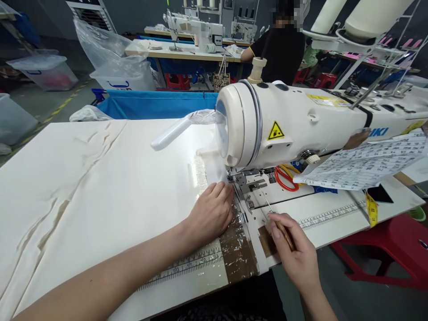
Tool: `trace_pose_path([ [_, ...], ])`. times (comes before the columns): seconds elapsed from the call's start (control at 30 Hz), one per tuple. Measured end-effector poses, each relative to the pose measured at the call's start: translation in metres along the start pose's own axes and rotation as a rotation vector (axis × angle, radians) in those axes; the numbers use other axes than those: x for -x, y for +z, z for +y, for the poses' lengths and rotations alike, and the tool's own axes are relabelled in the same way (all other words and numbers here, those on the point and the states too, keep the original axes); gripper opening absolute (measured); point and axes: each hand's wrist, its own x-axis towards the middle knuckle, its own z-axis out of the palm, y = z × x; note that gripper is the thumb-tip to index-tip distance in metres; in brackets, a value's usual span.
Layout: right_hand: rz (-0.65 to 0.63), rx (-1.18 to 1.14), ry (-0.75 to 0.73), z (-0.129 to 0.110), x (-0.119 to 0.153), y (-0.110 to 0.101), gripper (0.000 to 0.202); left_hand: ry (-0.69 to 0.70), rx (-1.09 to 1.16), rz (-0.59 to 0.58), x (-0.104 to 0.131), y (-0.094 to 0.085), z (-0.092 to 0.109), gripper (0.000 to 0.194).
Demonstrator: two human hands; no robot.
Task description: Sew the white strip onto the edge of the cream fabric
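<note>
My left hand (214, 208) is closed, its fingers curled under beside the presser-foot area of a white sewing machine (294, 118). Its fingertips are hidden, so I cannot see what they hold. Thin white fabric (214, 167) lies just beyond the knuckles, partly behind the machine head. Between the thumb and fingers of my right hand (297, 249) is an awl (284, 234) with a wooden handle. Its thin metal point slants up and left over the machine's metal bed plate (257, 189). A white strip (252, 245) runs down to the table's front edge, between both hands.
Red-handled scissors (286, 179) lie behind the bed plate. A written paper sheet (364, 162) and yellow tape measure (371, 208) are on the right. Cream fabric (63, 209) spreads over the table's left. A red stool (388, 254) stands below; a person (282, 53) sits beyond.
</note>
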Motion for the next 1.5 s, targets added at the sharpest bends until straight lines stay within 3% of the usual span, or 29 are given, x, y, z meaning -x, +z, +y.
trace_pose_path([
  [0.17, -0.195, 0.186, -0.202, -0.016, -0.015, 0.020, 0.036, -0.022, 0.110, 0.010, -0.002, 0.004, -0.006, 0.039],
  [0.4, -0.162, 0.548, -0.417, -0.015, -0.030, 0.049, 0.028, 0.020, 0.137, 0.090, 0.000, 0.004, -0.009, 0.037],
  [0.7, -0.180, 0.644, -0.407, -0.017, -0.035, 0.050, 0.030, 0.024, 0.126, 0.155, 0.000, 0.008, -0.009, 0.037],
  [1.23, -0.193, 0.776, -0.406, -0.017, -0.038, 0.056, 0.032, -0.010, 0.131, 0.095, -0.001, 0.008, -0.017, 0.039],
  [1.37, -0.181, 0.712, -0.400, -0.018, -0.034, 0.053, 0.031, -0.045, 0.162, 0.086, -0.002, 0.005, -0.021, 0.035],
  [1.5, -0.172, 0.499, -0.388, -0.023, -0.023, 0.043, 0.031, -0.162, 0.180, 0.057, -0.007, 0.006, -0.035, 0.036],
])
